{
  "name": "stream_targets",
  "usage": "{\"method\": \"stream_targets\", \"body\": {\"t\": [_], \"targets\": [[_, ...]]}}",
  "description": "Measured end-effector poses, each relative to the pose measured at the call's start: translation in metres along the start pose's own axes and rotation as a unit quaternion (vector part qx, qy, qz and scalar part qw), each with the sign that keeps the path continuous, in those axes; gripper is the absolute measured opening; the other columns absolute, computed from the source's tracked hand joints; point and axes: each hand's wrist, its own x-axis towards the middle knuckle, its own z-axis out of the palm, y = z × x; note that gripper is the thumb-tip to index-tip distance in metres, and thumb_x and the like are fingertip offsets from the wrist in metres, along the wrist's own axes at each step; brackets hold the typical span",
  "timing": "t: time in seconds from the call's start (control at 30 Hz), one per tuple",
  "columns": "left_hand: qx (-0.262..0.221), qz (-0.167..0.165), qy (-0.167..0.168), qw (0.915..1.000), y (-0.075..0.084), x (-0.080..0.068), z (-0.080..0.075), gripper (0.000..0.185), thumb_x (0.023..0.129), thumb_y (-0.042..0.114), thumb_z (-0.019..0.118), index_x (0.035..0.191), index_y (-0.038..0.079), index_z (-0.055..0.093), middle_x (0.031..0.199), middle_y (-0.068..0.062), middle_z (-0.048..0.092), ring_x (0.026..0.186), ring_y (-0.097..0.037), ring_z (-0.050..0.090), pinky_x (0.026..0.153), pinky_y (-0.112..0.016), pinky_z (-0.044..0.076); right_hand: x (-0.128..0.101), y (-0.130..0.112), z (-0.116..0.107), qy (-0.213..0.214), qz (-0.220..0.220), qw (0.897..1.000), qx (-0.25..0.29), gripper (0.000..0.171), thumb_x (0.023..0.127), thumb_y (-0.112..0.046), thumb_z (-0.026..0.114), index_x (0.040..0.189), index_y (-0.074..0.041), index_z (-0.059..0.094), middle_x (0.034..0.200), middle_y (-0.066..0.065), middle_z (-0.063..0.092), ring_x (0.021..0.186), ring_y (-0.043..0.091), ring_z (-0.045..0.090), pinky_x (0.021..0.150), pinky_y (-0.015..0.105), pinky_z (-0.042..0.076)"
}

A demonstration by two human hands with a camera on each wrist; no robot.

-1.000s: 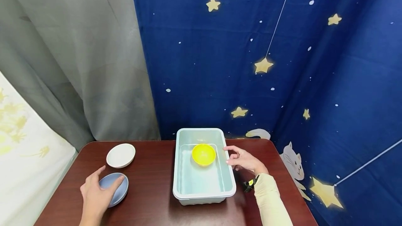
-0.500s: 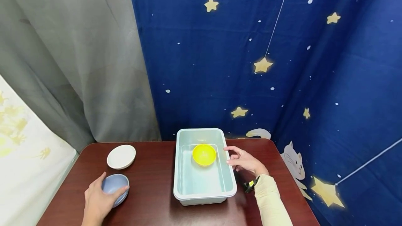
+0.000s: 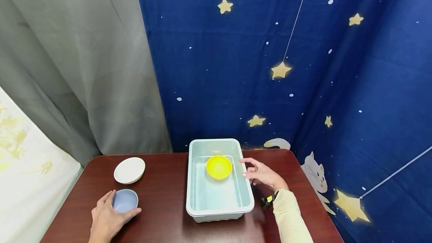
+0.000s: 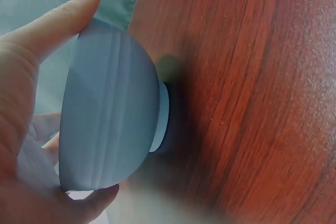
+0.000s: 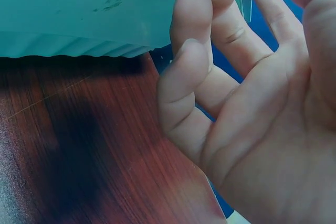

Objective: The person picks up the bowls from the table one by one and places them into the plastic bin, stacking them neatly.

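Observation:
My left hand (image 3: 105, 216) grips a small blue bowl (image 3: 125, 200) by its sides, thumb on one side and fingers on the other. In the left wrist view, the bowl's (image 4: 113, 103) footed base is close to the table; whether it touches cannot be told. My right hand (image 3: 264, 173) holds the right rim of a pale blue plastic tub (image 3: 221, 210). Its thumb and index finger lie on the rim, with other fingers curled below against the wall, as the right wrist view shows. Inside the tub, toward its far end, sits a yellow bowl (image 3: 219, 167).
A white bowl (image 3: 129, 170) stands behind the blue one, near the table's far left corner. The dark red wooden table (image 3: 162, 198) backs onto a grey curtain (image 3: 125, 85) and a blue star-patterned curtain (image 3: 209, 66).
The left hand has closed its thumb and fingers onto the blue bowl, which now tilts slightly differently in the grasp. The right hand and the tub keep their places.

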Motion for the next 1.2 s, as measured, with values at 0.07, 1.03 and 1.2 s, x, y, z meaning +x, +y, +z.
{"method": "stream_targets", "body": {"t": [0.07, 1.03, 1.2], "targets": [[0.001, -0.004, -0.003, 1.0, 0.0016, 0.0, -0.0004, 0.127, 0.058, 0.057, 0.094, 0.151, -0.007, 0.036, 0.153, -0.03, 0.033, 0.125, -0.056, 0.031, 0.093, -0.06, 0.033, -0.0005, -0.0009, -0.0001, -0.002, -0.001, 1.0, 0.001, 0.062, 0.097, -0.016, 0.07, 0.152, -0.017, 0.042, 0.083, -0.002, 0.067, 0.073, 0.029, 0.062, 0.063, 0.03, 0.05], [0.0, -0.051, 0.013, 0.9986, 0.0006, -0.0029, 0.0036, 0.126, 0.058, 0.063, 0.093, 0.154, 0.001, 0.04, 0.155, -0.021, 0.035, 0.124, -0.049, 0.032, 0.078, -0.059, 0.041, -0.0001, -0.0007, 0.0001, -0.011, -0.003, 1.0, 0.01, 0.061, 0.097, -0.017, 0.069, 0.152, -0.015, 0.04, 0.086, 0.0, 0.067, 0.07, 0.021, 0.062, 0.064, 0.031, 0.051], [-0.002, -0.044, 0.026, 0.9987, 0.0027, -0.0027, 0.0002, 0.125, 0.057, 0.063, 0.093, 0.154, 0.002, 0.041, 0.154, -0.021, 0.037, 0.123, -0.049, 0.033, 0.076, -0.057, 0.041, 0.001, -0.0017, 0.0007, -0.013, -0.007, 1.0, 0.01, 0.058, 0.098, -0.013, 0.068, 0.15, -0.014, 0.041, 0.084, -0.002, 0.067, 0.069, 0.018, 0.062, 0.063, 0.029, 0.051]]}}
